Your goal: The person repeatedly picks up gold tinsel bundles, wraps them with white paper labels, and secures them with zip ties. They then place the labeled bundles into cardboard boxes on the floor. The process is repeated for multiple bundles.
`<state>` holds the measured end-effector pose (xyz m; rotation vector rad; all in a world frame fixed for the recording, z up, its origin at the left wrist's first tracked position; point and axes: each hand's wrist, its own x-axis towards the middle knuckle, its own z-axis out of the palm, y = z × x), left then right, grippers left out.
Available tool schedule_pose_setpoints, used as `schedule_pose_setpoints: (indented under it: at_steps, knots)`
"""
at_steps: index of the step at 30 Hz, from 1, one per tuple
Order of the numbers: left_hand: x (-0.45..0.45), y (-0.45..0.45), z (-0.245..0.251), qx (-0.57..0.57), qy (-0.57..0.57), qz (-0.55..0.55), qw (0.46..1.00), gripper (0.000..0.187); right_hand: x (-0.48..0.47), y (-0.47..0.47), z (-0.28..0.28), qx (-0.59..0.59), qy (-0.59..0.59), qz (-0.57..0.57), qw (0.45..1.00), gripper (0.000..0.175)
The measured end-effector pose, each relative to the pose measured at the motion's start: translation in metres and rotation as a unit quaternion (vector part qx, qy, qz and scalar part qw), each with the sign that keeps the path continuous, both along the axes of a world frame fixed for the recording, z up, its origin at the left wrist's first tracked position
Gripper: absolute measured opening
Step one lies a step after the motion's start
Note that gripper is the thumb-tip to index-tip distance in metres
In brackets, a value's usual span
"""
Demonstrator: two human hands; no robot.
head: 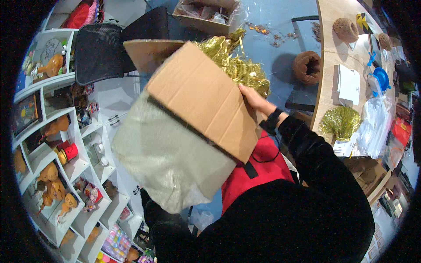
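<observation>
My right hand (258,100) grips the right edge of a brown cardboard box (202,102), which is tilted in front of me. The thumb tip shows at the edge, while the other fingers are mostly hidden behind it. Another cardboard flap (151,52) sticks out at the upper left. A pale grey-green woven sack (171,148) hangs below the box's lower edge. Just beyond my right hand, shiny gold tinsel (250,74) bunches against the far side. My left hand is out of view.
White shelves (74,136) with gourds and ornaments line the left. A black mesh chair (98,52) stands at upper left, an open carton (204,23) beyond. On the right, a wooden table (329,75) bears tinsel (340,120) and plastic bags (373,128); a brown coir-like shell (306,67) lies beside it.
</observation>
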<state>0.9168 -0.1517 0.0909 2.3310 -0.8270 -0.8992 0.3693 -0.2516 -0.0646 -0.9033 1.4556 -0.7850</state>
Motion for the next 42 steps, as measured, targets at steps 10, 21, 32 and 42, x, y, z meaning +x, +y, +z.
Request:
schedule_pose_setpoints:
  at_steps: [10,21,32,42]
  knots:
    - [-0.059,0.132,-0.057,0.15,0.11,0.084,0.979,0.045,-0.008,-0.014,-0.043,-0.069,0.213,-0.084,0.971,0.057]
    - [-0.057,0.126,-0.103,0.219,0.17,0.075,0.958,0.044,-0.026,-0.007,-0.084,0.036,0.252,-0.106,0.961,0.061]
    - [-0.052,0.118,-0.06,0.19,0.186,0.012,0.964,0.044,0.045,0.0,0.002,0.108,0.08,-0.103,0.986,0.075]
    - [-0.042,0.15,-0.018,0.085,0.23,-0.088,0.966,0.044,0.113,0.04,0.188,-0.093,-0.122,-0.023,0.988,0.062]
